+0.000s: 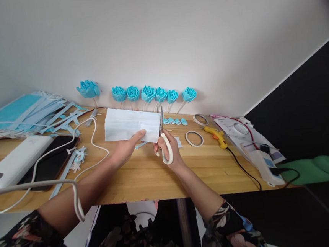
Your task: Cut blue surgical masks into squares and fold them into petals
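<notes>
My left hand (128,148) grips the lower edge of a white face mask (131,124), held flat above the wooden table (146,177). My right hand (167,152) is closed through the white handles of a pair of scissors (164,139). The scissor blades point up along the mask's right edge. Both hands hover over the middle of the table.
Several blue fabric roses (147,94) on sticks lean on the wall. A pile of blue masks (22,111) and cut strips lies at left, beside a white power bank (15,161), phone (52,158) and cable. Tape rings (194,138), a yellow glue gun (216,135) and papers lie right.
</notes>
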Motion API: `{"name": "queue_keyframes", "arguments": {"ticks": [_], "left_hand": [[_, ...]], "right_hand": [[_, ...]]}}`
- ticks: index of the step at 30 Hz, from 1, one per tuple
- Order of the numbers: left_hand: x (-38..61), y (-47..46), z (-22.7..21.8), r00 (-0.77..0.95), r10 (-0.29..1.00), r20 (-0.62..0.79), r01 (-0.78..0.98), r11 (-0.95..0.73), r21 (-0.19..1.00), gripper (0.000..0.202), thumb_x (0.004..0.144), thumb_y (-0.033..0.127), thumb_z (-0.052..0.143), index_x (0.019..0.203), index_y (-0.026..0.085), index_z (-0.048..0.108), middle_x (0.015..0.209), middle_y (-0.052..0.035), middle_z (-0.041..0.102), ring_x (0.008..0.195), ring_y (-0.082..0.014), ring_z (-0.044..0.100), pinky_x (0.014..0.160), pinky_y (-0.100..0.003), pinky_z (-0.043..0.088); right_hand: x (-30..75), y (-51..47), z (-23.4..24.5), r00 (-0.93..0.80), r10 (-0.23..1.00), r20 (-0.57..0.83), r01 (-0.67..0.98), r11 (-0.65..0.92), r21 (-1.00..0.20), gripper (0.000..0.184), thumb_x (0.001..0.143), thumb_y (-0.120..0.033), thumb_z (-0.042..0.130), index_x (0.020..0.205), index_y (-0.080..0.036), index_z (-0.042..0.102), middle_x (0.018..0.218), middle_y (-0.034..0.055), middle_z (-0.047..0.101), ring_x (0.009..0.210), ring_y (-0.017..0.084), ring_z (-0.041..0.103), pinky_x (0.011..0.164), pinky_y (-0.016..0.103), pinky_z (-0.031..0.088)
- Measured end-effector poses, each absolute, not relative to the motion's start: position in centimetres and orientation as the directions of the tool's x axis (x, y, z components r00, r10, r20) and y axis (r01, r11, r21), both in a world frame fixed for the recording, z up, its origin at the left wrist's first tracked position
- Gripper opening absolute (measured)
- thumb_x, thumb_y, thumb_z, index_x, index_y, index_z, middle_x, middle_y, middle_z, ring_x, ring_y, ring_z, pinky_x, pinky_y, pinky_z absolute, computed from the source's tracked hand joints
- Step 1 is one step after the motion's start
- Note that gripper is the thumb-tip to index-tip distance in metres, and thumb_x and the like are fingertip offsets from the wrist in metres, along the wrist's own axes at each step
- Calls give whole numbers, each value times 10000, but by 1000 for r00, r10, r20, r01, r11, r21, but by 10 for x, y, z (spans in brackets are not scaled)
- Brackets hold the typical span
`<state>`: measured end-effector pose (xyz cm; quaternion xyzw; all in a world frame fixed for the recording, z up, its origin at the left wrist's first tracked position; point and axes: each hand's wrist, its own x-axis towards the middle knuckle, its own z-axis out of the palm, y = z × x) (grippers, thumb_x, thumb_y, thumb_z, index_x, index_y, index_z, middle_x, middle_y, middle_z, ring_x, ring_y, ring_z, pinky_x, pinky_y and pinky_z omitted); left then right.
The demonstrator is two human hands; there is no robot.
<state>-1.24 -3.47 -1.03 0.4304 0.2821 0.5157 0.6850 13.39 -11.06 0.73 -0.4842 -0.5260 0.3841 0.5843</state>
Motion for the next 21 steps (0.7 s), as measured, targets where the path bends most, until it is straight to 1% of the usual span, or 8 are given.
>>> {"name": "queue_keyframes", "arguments": {"ticks": [3,4,8,11,13,16,18,21], "left_hand": [[-12,-36,-10,290,950,119,-398,6,917,463,754,314,786,1198,222,693,1062,-70,749,1172,-275,641,1035,-419,506],[-11,-37,-9,286,951,119,-371,-5,928,439,759,335,785,1173,215,703,1053,-72,751,1170,-279,640,1040,-426,502],[-12,-38,-9,266,958,108,-303,-23,953,340,766,394,784,1033,189,737,1004,-76,752,1126,-284,649,1052,-431,488],[-12,-37,-11,270,953,137,-286,-56,957,328,774,424,771,984,176,732,955,-72,748,1119,-275,647,1056,-431,479],[-12,-36,-12,273,954,123,-280,-44,959,339,765,437,769,962,164,726,925,-73,744,1094,-277,655,1032,-433,490],[-10,-35,-8,263,957,120,-336,-25,941,349,749,422,776,969,158,713,934,-75,743,1106,-283,652,1020,-425,494],[-8,-36,-1,256,956,143,-426,-22,905,373,751,393,777,1037,167,698,997,-77,746,1178,-279,626,1059,-417,471],[-6,-37,10,254,954,158,-550,8,835,477,747,353,792,1173,189,654,1135,-79,733,1250,-266,595,1103,-412,442]], "right_hand": [[132,-111,8,186,955,229,52,223,-973,490,808,-710,637,872,-232,550,543,-56,516,446,107,453,444,247,376],[131,-111,8,195,954,225,45,221,-974,481,808,-700,644,864,-231,550,531,-61,506,433,102,440,432,242,361],[130,-112,6,206,956,207,-11,214,-977,435,828,-643,663,842,-223,553,519,-67,496,413,85,417,405,224,331],[130,-112,5,204,957,207,-34,219,-975,415,826,-610,684,830,-217,553,540,-63,506,416,80,428,387,213,332],[129,-111,5,209,958,195,-36,207,-978,417,819,-607,690,821,-215,548,553,-63,507,411,76,431,373,207,329],[129,-110,5,221,961,167,-48,182,-982,429,809,-618,691,820,-215,545,569,-62,508,408,74,436,359,202,334],[129,-110,4,226,959,170,-54,187,-981,432,811,-617,690,804,-214,538,576,-58,517,410,72,442,356,199,335],[129,-110,4,229,957,178,-59,197,-979,436,820,-612,688,769,-213,519,576,-53,532,402,66,443,354,196,324]]}}
